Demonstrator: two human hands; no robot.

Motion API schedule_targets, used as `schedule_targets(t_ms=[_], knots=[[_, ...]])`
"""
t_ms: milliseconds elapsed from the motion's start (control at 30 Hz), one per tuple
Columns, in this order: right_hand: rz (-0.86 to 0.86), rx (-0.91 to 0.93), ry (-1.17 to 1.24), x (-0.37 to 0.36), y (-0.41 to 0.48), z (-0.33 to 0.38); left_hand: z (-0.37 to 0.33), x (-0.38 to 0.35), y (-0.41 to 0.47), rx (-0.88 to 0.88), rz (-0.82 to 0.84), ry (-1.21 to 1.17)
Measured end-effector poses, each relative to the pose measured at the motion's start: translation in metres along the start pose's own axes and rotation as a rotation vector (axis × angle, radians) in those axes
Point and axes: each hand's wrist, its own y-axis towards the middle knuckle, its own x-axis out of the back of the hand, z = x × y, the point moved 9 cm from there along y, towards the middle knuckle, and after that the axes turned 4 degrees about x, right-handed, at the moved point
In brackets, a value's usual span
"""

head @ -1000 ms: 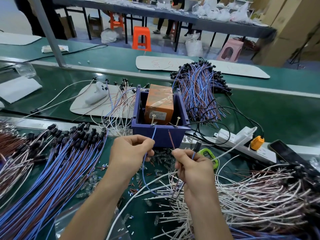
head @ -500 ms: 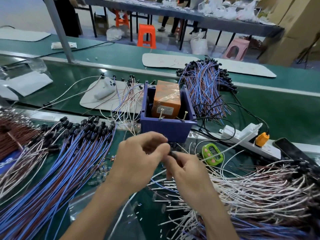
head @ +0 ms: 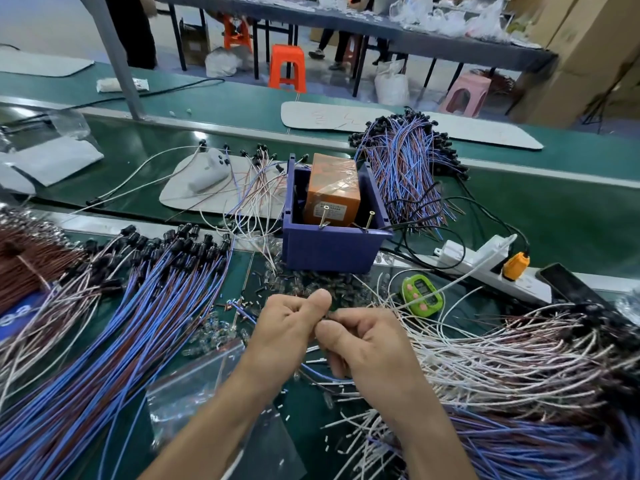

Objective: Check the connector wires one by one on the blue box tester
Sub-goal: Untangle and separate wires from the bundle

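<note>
Peeking at my feed: left hand (head: pixel 291 327) and right hand (head: pixel 370 348) are curled fingertip to fingertip, both pinching the dark end of one connector wire (head: pixel 322 376). Just past them sits the blue box tester (head: pixel 332 245), orange block (head: pixel 334 192) inside, brass pins (head: pixel 324 218) sticking up at its front rim.

Appearing as two bare forearms, the left forearm (head: pixel 221 410) and the right forearm (head: pixel 426 420), uncovered along all the length in view. Ending in a bare left hand (head: pixel 291 327) and a bare right hand (head: pixel 367 344). Showing creased knuckles on the left and faint tendon lines across the back of the right. Blurring too much at the fingertips (head: pixel 320 297) to tell the nails.
</note>
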Motion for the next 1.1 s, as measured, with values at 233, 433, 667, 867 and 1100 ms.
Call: schedule_targets(t_ms=[233,433,667,867,1100], knots=[[-0.083,0.016,0.139,-0.002,-0.007,-0.006,0.0,0.0,0.004,0.044,0.016,-0.022],[-0.153,0.138,-0.302,0.005,-0.012,0.002,-0.028,0.017,-0.002,-0.138,-0.193,0.65],[-0.094,0.095,0.042,-0.003,-0.009,0.005,-0.005,0.013,0.003,0.005,-0.117,0.144],[-0.112,0.119,0.137,-0.002,-0.009,0.012,0.007,-0.004,0.001,0.106,0.039,-0.286],[-0.112,0.119,0.011,-0.004,-0.007,-0.002,-0.022,0.028,0.0,-0.035,-0.228,0.559]])
